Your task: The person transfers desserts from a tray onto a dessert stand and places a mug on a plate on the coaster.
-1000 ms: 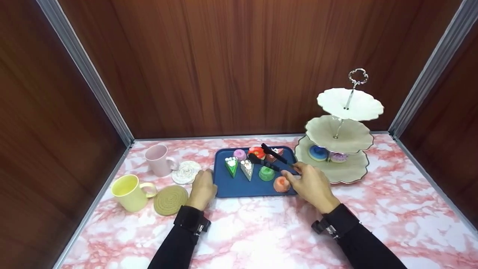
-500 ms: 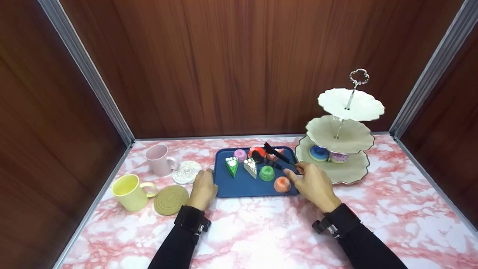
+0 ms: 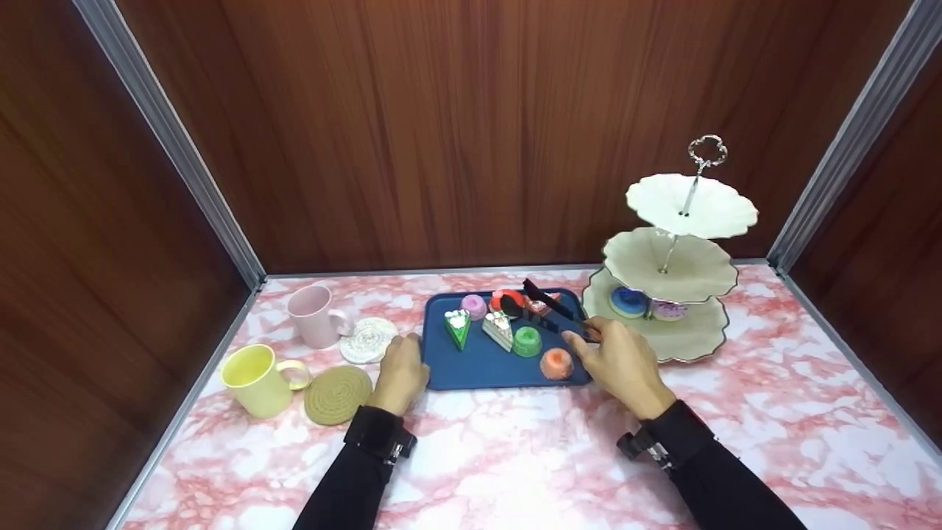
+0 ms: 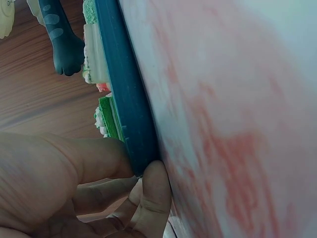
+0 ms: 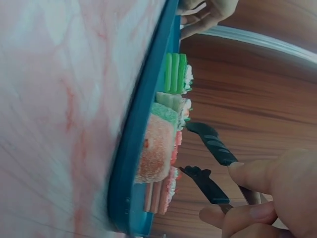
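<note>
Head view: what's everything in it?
Mugs: two, yellow and pink, tabletop left
Coasters: two, tan and white, right of mugs
Tray: one, blue, mid-tabletop
Cake slices: three, green, white, reddish, on tray
Mini cakes: three, pink, green, orange, on tray
Partly hidden cake: one, red, tray
Tongs: one pair, black, above tray
Three-tier stand: one, cream, tabletop right
Iced cakes: two, blue and purple, bottom tier
Tabletop: one, pink-white marbled, beneath
Wood panels: three, brown, back, sides
Rails: several, grey, panel edges
Left hand: one, bare, pinching tray
Right hand: one, bare, holding tongs
Sleeves: two, black, forearms
Wristbands: two, black, wrists
</note>
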Motion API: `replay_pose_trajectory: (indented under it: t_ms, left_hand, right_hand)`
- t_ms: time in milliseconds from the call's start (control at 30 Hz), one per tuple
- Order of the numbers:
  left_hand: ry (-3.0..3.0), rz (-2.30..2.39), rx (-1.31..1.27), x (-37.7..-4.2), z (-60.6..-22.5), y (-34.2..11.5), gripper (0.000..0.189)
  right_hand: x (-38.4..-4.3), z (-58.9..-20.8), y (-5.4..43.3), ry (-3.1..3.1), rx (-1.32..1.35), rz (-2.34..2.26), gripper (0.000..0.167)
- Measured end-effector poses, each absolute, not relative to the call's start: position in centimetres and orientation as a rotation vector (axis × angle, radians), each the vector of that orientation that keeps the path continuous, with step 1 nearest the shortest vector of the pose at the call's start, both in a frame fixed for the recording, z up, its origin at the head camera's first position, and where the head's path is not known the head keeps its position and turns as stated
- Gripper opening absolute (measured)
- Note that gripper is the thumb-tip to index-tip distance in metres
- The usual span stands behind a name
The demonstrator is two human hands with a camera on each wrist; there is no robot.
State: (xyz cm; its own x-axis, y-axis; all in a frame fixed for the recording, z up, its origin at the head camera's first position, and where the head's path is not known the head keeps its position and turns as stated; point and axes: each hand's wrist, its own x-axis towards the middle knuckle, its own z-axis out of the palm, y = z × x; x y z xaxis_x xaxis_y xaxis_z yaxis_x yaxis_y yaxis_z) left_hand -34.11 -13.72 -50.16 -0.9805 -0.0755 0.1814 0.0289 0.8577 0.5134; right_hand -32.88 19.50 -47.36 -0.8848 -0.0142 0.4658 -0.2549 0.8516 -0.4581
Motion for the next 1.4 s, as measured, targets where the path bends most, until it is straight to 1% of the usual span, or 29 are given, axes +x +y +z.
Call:
replay_pose_trajectory:
  t_ms: [133,433,500,700,867,1067,1233,1400]
  left_hand:
    - [-2.837,-0.782,0.03,-34.2,-50.1,-13.7,0.039]
    - [-2.847,-0.768,0.039,-34.2,-50.4,-13.8,0.041]
    - [-2.852,-0.769,0.045,-34.2,-50.3,-13.7,0.042]
    - [-2.861,-0.771,0.049,-34.3,-50.2,-13.7,0.042]
    - [-2.86,-0.782,0.058,-34.3,-50.2,-13.7,0.042]
    - [-2.852,-0.803,0.051,-34.2,-50.3,-13.7,0.042]
    - [-2.842,-0.808,0.036,-34.1,-50.2,-13.7,0.041]
    - [-2.83,-0.764,0.017,-34.2,-50.3,-13.7,0.038]
  right_hand:
    - [-32.6,-47.0,19.6,-2.554,0.202,0.698,0.029]
    - [-32.3,-47.2,18.9,-2.572,0.234,0.644,0.023]
    - [-32.3,-47.4,18.7,-2.581,0.22,0.627,0.024]
    - [-32.5,-47.8,18.6,-2.619,0.136,0.627,0.037]
    - [-32.9,-48.0,18.4,-2.629,0.133,0.649,0.045]
    - [-33.6,-48.2,17.9,-2.65,0.126,0.691,0.051]
    - [-34.2,-48.0,17.3,-2.689,0.085,0.697,0.051]
    - [-34.7,-48.1,16.8,-2.736,0.054,0.7,0.041]
